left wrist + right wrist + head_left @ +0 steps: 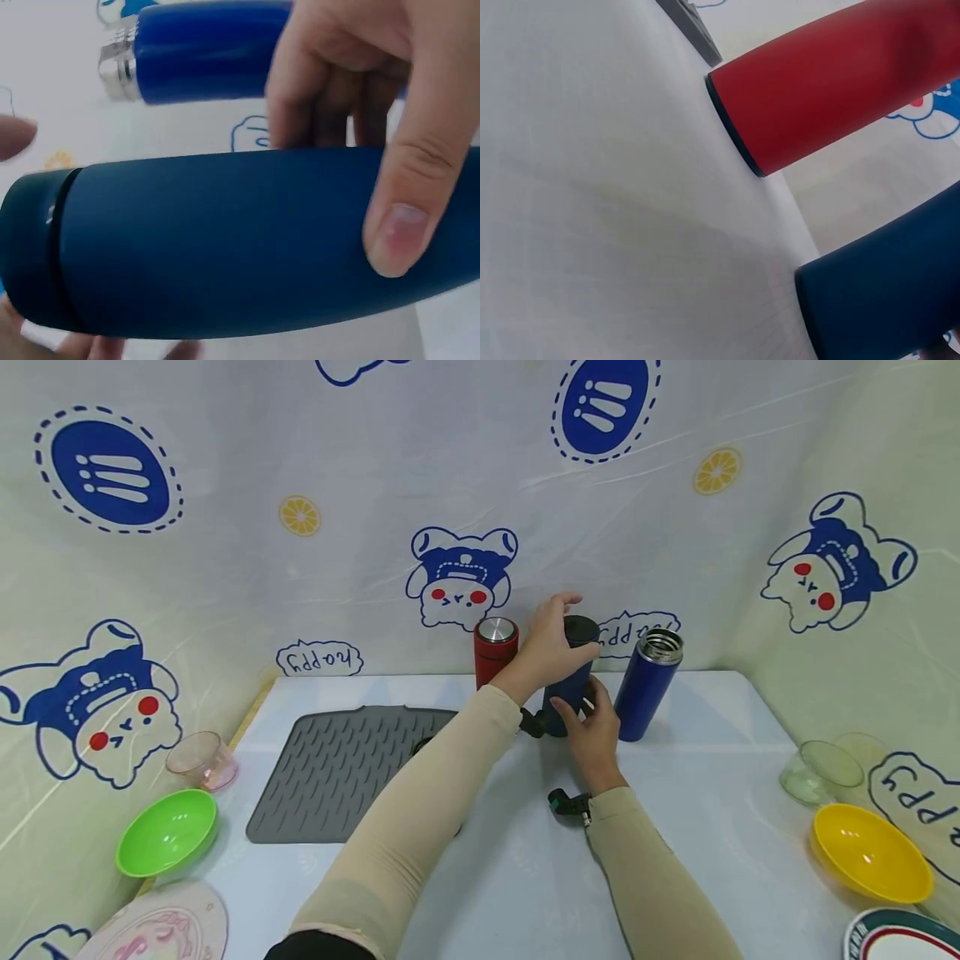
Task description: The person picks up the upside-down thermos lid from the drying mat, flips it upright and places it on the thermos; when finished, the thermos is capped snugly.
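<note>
A dark blue bottle [569,693] with a black lid [581,628] stands upright on the table. My right hand [595,735] grips its lower body, thumb on one side and fingers on the other. Up at the lid, my left hand [546,647] is spread around it; in the left wrist view the tip of its thumb [16,137] is apart from the lid, and its other fingers are partly hidden behind the bottle. To the left stands a red bottle [496,652] with a silver top. On the right, a lidless bright blue bottle [648,685] shows its metal mouth.
A grey ribbed mat [337,777] lies left of the bottles. Along the left edge are a pink glass [202,762], a green bowl [168,835] and a pink-patterned plate [161,927]. A clear green glass [821,772], yellow bowl [870,852] and dark-rimmed plate [907,935] line the right.
</note>
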The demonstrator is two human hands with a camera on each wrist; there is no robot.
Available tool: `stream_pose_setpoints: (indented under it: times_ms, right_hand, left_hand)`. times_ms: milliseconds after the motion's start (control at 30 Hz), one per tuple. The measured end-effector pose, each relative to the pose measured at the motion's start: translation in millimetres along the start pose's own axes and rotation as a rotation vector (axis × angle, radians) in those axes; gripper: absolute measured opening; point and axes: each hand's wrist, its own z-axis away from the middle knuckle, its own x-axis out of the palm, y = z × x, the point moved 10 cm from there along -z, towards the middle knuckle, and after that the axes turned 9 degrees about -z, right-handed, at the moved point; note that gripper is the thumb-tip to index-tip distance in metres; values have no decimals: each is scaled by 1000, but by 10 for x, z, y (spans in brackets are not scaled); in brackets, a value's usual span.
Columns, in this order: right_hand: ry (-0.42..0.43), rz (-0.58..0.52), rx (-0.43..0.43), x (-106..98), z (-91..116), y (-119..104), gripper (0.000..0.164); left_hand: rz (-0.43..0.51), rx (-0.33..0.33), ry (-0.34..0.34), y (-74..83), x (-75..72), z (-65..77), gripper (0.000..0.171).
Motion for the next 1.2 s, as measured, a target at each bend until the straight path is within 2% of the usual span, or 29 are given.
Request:
stream_pose_setpoints:
  times_ms: [100, 167, 300, 433, 467, 567, 667, 733, 867, 967, 1067, 1133, 1200]
  right_hand:
    - [7, 10, 10, -18, 3, 24, 62]
    - [9, 22, 20, -21, 9, 34, 62]
    - [3, 28, 40, -20, 19, 42, 63]
    - [6, 24, 47, -30, 21, 51, 64]
    - [5, 24, 44, -26, 20, 50, 64]
    - [-1, 25, 28, -6, 14, 37, 65]
    - [-1, 21, 24, -1, 10, 33, 64]
    - [5, 16, 21, -8, 5, 29, 64]
    - [5, 10, 21, -4, -1, 29, 64]
    - [-7, 15, 26, 8, 4, 33, 65]
    - [-8, 18, 26, 3, 12, 34, 63]
    - [-9, 25, 32, 1, 12, 41, 64]
    - [-10, 36, 36, -3, 9, 49, 65]
  left_hand:
    - [-23, -5, 34, 4, -15, 10, 78]
    - [6, 6, 46, 4, -34, 13, 76]
    - [1, 55, 15, 35, -15, 13, 72]
    - [-4, 26, 39, -1, -13, 31, 79]
    - [14, 15, 50, -20, -23, 36, 79]
    - [100, 40, 60, -28, -55, 40, 69]
    - [137, 68, 18, -14, -25, 29, 70]
    - [147, 50, 2, -36, 2, 24, 74]
    - [170, 1, 28, -98, 6, 31, 77]
    - [163, 49, 19, -48, 24, 42, 71]
    - [115, 68, 8, -4, 51, 54, 76]
    - [92, 34, 28, -38, 45, 61, 82]
    - [128, 4, 61, -81, 19, 66, 83]
